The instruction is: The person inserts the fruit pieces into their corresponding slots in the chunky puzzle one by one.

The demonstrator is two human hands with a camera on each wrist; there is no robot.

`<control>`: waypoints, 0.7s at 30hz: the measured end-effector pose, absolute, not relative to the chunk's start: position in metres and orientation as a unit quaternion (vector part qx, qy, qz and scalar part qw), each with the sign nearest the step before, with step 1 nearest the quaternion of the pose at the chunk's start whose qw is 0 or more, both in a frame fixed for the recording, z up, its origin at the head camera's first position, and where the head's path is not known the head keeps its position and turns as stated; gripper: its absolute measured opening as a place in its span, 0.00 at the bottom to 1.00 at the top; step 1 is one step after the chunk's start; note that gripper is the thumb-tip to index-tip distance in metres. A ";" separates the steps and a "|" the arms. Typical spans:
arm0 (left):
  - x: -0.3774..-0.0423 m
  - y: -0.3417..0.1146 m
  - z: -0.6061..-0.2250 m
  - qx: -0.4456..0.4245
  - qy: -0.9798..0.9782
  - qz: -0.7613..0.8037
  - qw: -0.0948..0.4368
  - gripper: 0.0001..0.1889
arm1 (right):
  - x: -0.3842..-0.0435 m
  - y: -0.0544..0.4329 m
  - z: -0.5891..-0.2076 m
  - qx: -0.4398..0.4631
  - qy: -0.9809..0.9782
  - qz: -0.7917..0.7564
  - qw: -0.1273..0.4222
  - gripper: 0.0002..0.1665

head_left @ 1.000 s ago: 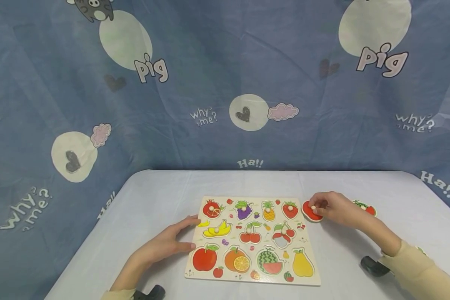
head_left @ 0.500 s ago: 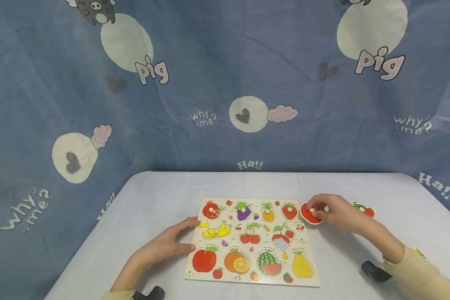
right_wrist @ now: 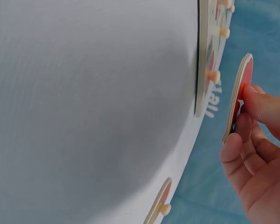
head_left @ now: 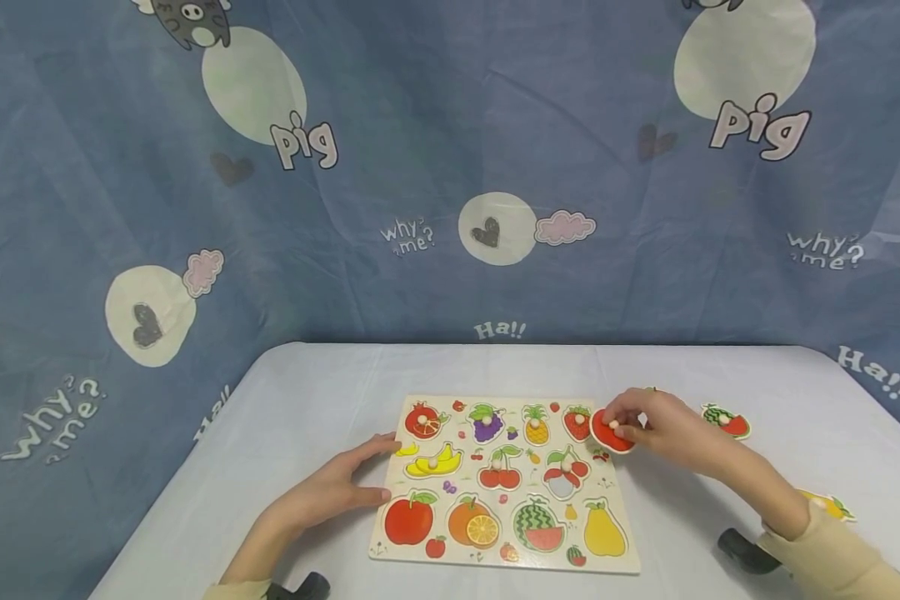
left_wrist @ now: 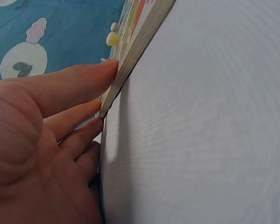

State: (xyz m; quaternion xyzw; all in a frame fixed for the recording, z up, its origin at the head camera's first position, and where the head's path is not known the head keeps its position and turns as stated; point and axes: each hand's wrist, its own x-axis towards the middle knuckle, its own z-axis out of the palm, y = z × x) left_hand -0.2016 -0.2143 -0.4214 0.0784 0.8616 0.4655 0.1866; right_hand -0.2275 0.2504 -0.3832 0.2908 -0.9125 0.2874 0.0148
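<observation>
My right hand [head_left: 663, 425] pinches a red, rounded puzzle piece [head_left: 605, 440] by its small knob. The piece is tilted and overlaps the upper right edge of the fruit puzzle board [head_left: 510, 492]. In the right wrist view the red piece [right_wrist: 247, 74] is raised off the table, thumb and fingers around its knob side. Relaxed fingers of my left hand [head_left: 337, 483] touch the board's left edge, as the left wrist view also shows at the board's side [left_wrist: 144, 37]. Knobbed pieces fill the upper two rows; the bottom-row apple, orange, watermelon and pear pictures show no knobs.
A watermelon piece [head_left: 731, 422] lies on the white table [head_left: 330, 375] right of the board. Nearer the right sleeve [head_left: 832, 542] is a yellow piece [head_left: 832, 506], partly hidden. A patterned blue cloth [head_left: 420, 292] hangs behind the table.
My right hand has carried the red piece leftward, from beside the board to over its right edge. More of the yellow piece shows past the sleeve. The left hand has stayed put.
</observation>
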 end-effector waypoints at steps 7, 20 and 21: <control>-0.203 -0.214 -0.422 0.075 0.863 0.464 0.187 0.35 | -0.225 0.242 -0.382 0.323 -0.899 0.297 0.008 0.14; -0.202 -0.214 -0.422 0.077 0.862 0.464 0.189 0.35 | -0.221 0.225 -0.378 0.326 -0.896 0.300 -0.019 0.14; -0.202 -0.214 -0.421 0.077 0.863 0.463 0.189 0.35 | -0.220 0.224 -0.377 0.327 -0.896 0.301 -0.022 0.14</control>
